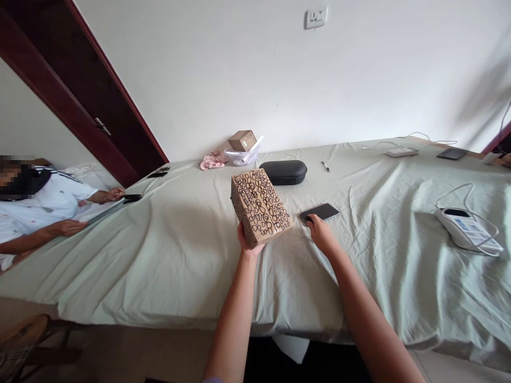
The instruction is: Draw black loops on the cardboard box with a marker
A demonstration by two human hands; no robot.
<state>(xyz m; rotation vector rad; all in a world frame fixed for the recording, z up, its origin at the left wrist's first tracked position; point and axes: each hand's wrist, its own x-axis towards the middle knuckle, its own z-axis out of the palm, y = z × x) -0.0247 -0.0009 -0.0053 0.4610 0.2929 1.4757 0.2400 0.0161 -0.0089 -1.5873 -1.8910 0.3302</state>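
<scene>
My left hand (249, 244) grips a cardboard box (263, 207) from below at its near lower corner. The box is tilted above the cloth, and its upper face is covered with hand-drawn black circles. My right hand (319, 231) is at the near left edge of a dark smartphone (326, 212) lying flat on the cloth. Its fingers are bent together at the phone's edge; a small dark spot shows at the fingertips, and I cannot tell whether they pinch something. Behind the box lies a black oval zip case (284, 172).
A pale green cloth (171, 255) covers the table. At the back are a pink cloth (213, 160), a small box (242, 140) on a plastic tub (242, 157), and a pen (326, 166). A white corded device (467, 229) lies right. A person (67, 197) sits left.
</scene>
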